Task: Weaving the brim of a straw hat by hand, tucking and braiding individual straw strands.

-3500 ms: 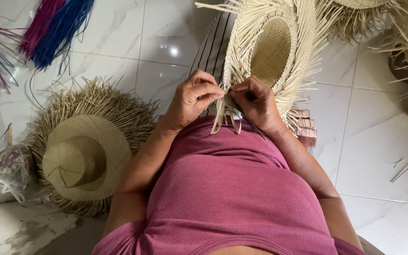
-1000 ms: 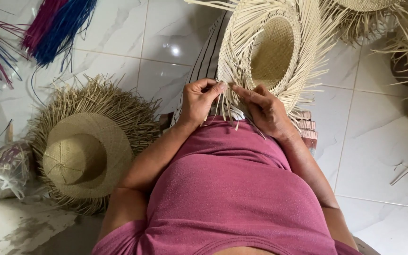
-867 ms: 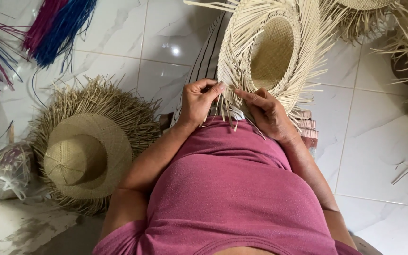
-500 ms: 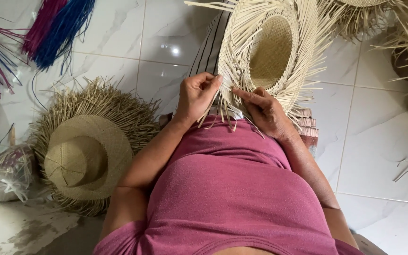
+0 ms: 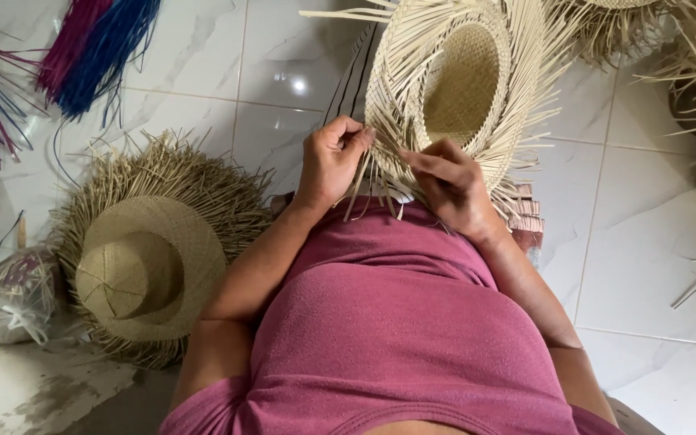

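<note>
Straw hat (image 5: 461, 89) stands tilted, hollow facing the person.

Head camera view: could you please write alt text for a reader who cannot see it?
Both hands, left hand and right hand, pinch loose strands on the brim of a pale unfinished straw hat. A darker straw hat lies on the white tiled floor.
</note>
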